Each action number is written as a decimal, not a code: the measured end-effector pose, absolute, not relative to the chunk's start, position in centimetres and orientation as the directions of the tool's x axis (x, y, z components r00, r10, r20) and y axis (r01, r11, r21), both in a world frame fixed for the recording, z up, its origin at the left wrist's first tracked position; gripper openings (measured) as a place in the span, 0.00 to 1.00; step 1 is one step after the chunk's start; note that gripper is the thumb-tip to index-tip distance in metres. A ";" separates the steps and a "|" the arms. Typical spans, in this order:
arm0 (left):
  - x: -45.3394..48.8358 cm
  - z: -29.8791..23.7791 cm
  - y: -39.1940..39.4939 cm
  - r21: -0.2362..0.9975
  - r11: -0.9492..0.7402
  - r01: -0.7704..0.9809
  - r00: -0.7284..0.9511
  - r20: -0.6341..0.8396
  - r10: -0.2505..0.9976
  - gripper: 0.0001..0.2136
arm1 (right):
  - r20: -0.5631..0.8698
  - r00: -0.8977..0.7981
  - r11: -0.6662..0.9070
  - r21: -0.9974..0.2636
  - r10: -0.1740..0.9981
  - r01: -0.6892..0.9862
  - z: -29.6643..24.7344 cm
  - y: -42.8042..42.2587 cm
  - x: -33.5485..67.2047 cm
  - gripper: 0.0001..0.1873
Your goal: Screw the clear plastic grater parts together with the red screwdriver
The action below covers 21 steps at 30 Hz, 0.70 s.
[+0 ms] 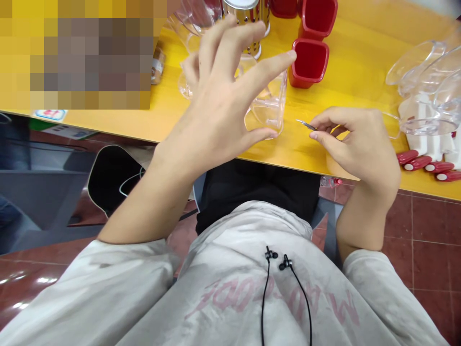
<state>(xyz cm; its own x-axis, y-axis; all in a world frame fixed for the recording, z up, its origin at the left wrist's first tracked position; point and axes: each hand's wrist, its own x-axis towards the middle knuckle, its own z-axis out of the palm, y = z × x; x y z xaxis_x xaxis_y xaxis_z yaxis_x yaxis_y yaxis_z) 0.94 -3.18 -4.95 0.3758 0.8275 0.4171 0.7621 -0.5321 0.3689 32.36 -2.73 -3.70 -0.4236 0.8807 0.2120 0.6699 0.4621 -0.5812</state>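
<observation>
My left hand (212,105) is raised above a yellow table with its fingers spread. Its thumb tip rests at the lower edge of a clear plastic box (268,113), and the index finger points toward a red square cup (309,62). More clear plastic (186,84) shows behind the fingers. My right hand (353,144) pinches small metal tweezers (307,125) between thumb and forefinger, with the tips pointing left. Nothing lies between the tips.
A perforated metal canister (245,19) and a second red cup (319,17) stand at the table's far side. Clear plastic shells (421,81), white pieces (421,139) and several red caps (418,161) lie at right. The near edge of the yellow table (288,161) runs above my lap.
</observation>
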 end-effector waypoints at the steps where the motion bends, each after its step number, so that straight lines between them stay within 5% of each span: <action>1: 1.2 -5.1 -3.3 0.350 -0.556 0.754 0.376 0.464 0.802 0.42 | 0.222 -0.426 0.468 -0.591 0.877 0.657 -3.6 -2.8 32.3 0.07; 4: 2.1 -4.8 -4.0 0.312 -0.593 0.742 0.363 0.558 0.746 0.34 | 0.234 -0.441 0.485 -0.605 0.866 0.631 -3.2 -3.1 32.2 0.07; 13: 4.2 -1.2 -5.5 0.414 -0.423 0.806 0.291 0.345 0.892 0.16 | 0.219 -0.477 0.504 -0.594 0.851 0.627 -1.7 -4.3 31.7 0.05; 21: 5.1 -1.1 -5.8 0.387 -0.447 0.806 0.318 0.354 0.879 0.16 | 0.246 -0.447 0.495 -0.613 0.860 0.616 -2.0 -4.3 32.5 0.04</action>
